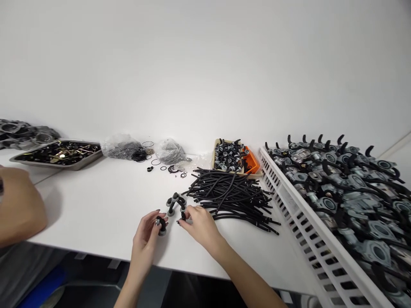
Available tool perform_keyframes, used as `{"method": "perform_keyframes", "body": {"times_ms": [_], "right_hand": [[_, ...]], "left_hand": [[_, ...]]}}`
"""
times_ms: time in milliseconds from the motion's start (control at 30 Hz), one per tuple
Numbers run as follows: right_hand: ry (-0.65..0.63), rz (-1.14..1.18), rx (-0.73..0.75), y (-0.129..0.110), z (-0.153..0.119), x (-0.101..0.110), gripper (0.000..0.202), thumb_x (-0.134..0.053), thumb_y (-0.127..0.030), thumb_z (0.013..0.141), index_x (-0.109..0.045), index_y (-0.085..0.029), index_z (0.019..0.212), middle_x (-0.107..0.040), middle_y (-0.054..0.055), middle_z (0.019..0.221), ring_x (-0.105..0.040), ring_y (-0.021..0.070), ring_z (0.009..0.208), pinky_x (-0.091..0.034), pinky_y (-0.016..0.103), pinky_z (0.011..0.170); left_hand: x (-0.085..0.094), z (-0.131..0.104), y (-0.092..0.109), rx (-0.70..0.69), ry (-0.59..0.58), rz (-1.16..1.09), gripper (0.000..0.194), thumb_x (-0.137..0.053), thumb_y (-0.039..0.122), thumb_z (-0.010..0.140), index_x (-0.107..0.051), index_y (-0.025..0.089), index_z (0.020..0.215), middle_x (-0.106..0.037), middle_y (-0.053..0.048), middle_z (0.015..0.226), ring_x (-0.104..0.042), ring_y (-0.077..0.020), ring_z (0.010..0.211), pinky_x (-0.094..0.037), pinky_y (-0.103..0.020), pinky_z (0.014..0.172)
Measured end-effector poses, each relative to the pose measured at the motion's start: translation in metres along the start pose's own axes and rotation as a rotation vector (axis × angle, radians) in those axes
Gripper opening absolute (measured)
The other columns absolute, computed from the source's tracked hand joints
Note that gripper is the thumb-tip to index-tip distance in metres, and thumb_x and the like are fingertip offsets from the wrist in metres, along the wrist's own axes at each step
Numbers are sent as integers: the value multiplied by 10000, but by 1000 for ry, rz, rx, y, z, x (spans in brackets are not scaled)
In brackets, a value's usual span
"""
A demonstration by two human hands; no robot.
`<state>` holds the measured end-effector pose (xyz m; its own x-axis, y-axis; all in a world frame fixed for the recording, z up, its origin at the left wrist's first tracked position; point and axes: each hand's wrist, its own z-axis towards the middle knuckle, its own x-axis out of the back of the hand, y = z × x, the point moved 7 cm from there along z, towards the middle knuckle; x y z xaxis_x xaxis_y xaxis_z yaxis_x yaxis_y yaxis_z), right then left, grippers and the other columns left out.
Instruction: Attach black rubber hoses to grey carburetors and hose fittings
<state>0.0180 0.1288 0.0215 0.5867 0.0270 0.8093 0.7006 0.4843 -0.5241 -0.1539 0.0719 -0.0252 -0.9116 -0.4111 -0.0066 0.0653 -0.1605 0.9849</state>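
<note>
Between the thumb and fingers of my left hand [146, 234] is a short bent black hose with grey end fittings [162, 226]. My right hand [201, 226] pinches a small dark hose piece [183, 215] just above the white table; the fingers partly hide it. Just beyond both hands, a few similar black hose pieces with grey fittings [175, 198] sit close together on the table. A pile of long thin black hoses [227, 192] lies to the right of my right hand.
A white slotted crate [308, 226] on the right holds metal housings [356, 182] with black hoses. At the back are a tray of hose fittings [227, 155], an orange bin [252, 160], plastic bags [120, 146] and black rings [156, 162]. A metal tray [81, 164] and a person's arm [21, 205] are leftward.
</note>
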Motion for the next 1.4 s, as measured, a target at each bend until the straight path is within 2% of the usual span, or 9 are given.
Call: {"method": "perform_keyframes", "body": {"times_ms": [133, 267, 400, 567, 767, 967, 1067, 1233, 1400], "right_hand": [[-9, 5, -20, 3, -3, -3, 190, -741, -272, 781, -568, -217, 722, -664, -9, 715, -627, 178, 719, -407, 254, 625], [-4, 10, 8, 3, -4, -6, 179, -736, -278, 790, -575, -215, 743, -671, -4, 746, -630, 180, 754, -414, 257, 653], [-9, 14, 41, 2, -4, -9, 150, -718, -285, 816, -594, -216, 768, -677, 2, 782, -636, 183, 796, -432, 263, 694], [7, -4, 30, 3, -5, -10, 161, -700, -283, 825, -582, -206, 746, -664, 6, 766, -625, 182, 777, -418, 261, 678], [24, -6, 32, 3, -6, -8, 208, -714, -281, 805, -550, -202, 706, -648, -8, 747, -614, 171, 756, -404, 259, 664], [24, -9, 35, 3, -7, -8, 187, -718, -279, 807, -564, -203, 731, -663, 5, 769, -629, 191, 792, -424, 277, 704], [28, -1, 38, 2, -7, -8, 160, -708, -277, 817, -579, -203, 758, -674, 16, 790, -637, 203, 806, -437, 290, 724], [25, 30, 41, 4, -8, -10, 154, -723, -293, 812, -599, -205, 788, -688, 27, 814, -647, 222, 832, -459, 311, 744], [33, 36, 65, 3, -9, -9, 146, -731, -290, 809, -615, -201, 807, -693, 36, 833, -653, 232, 849, -474, 328, 768]], "left_hand": [[0, 1, -5, 45, -8, -22, 471, -637, 516, 804, -565, 221, 1164, -656, -101, 1161, -688, -235, 930, -527, -398, 906], [0, 0, -9, 111, -16, -69, 500, -657, 529, 781, -580, 212, 1160, -660, -105, 1163, -693, -227, 885, -548, -394, 869], [1, -1, -8, 199, 58, -186, 480, -723, 502, 731, -613, 220, 1103, -671, -74, 1133, -700, -215, 853, -566, -367, 820], [-3, -1, -4, 291, 139, -344, 478, -802, 467, 655, -654, 214, 1032, -682, -46, 1085, -705, -208, 861, -558, -344, 833], [-14, 8, -1, 259, 166, -393, 473, -836, 436, 614, -679, 210, 999, -707, -51, 1040, -695, -209, 913, -536, -328, 848], [-17, 10, -3, 223, 209, -436, 429, -845, 410, 613, -699, 212, 965, -728, -48, 1026, -682, -218, 988, -426, -426, 1051], [-18, 9, 1, 202, 231, -457, 401, -839, 405, 628, -702, 213, 953, -734, -47, 1019, -683, -222, 1001, -385, -458, 1093], [-26, 14, 6, 168, 234, -500, 382, -851, 379, 615, -704, 207, 923, -730, -52, 1029, -681, -231, 1016, -413, -454, 1074], [-36, 13, 0, 195, 252, -524, 344, -837, 338, 640, -707, 211, 932, -719, -37, 1042, -679, -196, 1011, -505, -324, 948]]}}
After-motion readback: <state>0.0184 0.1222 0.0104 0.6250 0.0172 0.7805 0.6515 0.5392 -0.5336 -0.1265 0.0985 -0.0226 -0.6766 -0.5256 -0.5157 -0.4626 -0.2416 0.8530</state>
